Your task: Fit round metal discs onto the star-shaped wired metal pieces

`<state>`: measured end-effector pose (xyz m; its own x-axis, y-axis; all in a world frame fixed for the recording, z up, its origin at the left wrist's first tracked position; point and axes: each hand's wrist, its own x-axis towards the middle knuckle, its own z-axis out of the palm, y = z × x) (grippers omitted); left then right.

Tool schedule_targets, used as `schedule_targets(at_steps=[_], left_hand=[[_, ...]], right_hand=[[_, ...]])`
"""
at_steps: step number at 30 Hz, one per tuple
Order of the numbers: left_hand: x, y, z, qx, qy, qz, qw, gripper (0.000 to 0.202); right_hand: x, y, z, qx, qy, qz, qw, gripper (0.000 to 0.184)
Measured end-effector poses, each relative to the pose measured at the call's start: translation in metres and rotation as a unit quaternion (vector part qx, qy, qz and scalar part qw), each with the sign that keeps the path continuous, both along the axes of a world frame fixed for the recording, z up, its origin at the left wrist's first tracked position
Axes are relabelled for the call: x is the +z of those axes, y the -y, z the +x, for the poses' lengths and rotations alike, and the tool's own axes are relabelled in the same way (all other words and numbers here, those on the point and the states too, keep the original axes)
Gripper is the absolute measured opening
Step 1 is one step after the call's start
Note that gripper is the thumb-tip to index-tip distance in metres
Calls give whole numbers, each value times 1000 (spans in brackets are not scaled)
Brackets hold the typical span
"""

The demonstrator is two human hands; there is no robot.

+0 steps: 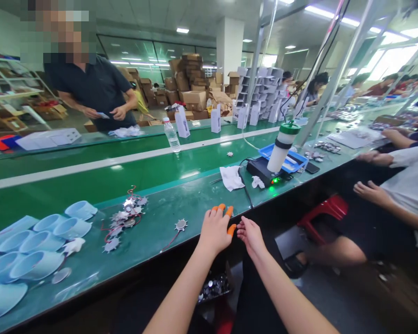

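Room to pass on the green bench [195, 195] ahead of the left hand [215, 230] — spiked metal disc [180, 225] at frame left, black cable [245, 188] to the right!

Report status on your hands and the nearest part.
Left hand, orange finger cots, and right hand empty, open. Nearest: wired spiked metal disc, untouched. Black cable ahead on bench.

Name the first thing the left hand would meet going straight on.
The left hand would likely meet the crumpled white cloth on the green bench first, though depth is hard to judge.
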<state>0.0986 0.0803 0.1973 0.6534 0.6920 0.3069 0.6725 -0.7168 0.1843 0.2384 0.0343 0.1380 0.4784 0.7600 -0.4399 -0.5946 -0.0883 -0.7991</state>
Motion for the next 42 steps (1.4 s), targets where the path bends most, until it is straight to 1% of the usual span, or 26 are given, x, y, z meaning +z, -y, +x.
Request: schedule_targets(at_steps=[3,6,9,12,15,17,18,20,22,24,26,28,30,33,35,37,40,42], left_hand=[[-6,-7,7,-14,-17,1,1000,62],[-9,-8,0,-29,-27,-6,999,59],[-12,-7,-7,-41,-17,-39,998,57],[-12,-8,-11,-47,1,-72,996,58],[-8,-13,-21,-51,17,-80,995,60],[-4,-16,-37,-32,81,-68,994,54],[-2,-16,-48,-10,121,-52,991,49],[-2,-16,-76,57,176,0,983,41],[-7,-17,-107,134,164,52,976,39],[-15,-18,-134,188,129,73,971,43],[-23,-20,-154,200,108,57,972,46],[-26,-23,-163,179,105,26,978,45],[-26,-25,-165,148,107,-4,983,42],[-20,-28,-160,106,114,-34,987,40],[-17,-29,-155,92,114,-51,988,41],[-15,-30,-150,93,106,-60,988,41],[-12,-30,-143,96,92,-55,990,35],[-9,-29,-140,79,90,-60,991,32]], right_hand=[[1,3,1,8,-7,3,1000,37],[6,2,-1,26,-12,5,1000,34],[11,-1,-7,52,-22,20,998,35],[13,-4,-14,62,-26,37,997,38],[15,-5,-15,59,-23,39,997,40],[16,-3,-12,61,0,41,997,43],[17,-1,-9,64,18,44,997,45],[20,3,-4,78,60,55,994,46],[23,7,-1,97,104,68,988,46],[26,9,-1,110,146,81,980,45],[30,9,-4,118,181,91,972,44],[34,6,-10,130,209,99,964,42],[38,1,-18,151,233,107,955,39],[44,-7,-30,180,266,115,940,34],[47,-11,-36,196,281,115,933,30],[48,-15,-43,210,287,110,928,27],[49,-20,-52,218,269,103,932,25],[49,-20,-59,220,228,102,943,28]])
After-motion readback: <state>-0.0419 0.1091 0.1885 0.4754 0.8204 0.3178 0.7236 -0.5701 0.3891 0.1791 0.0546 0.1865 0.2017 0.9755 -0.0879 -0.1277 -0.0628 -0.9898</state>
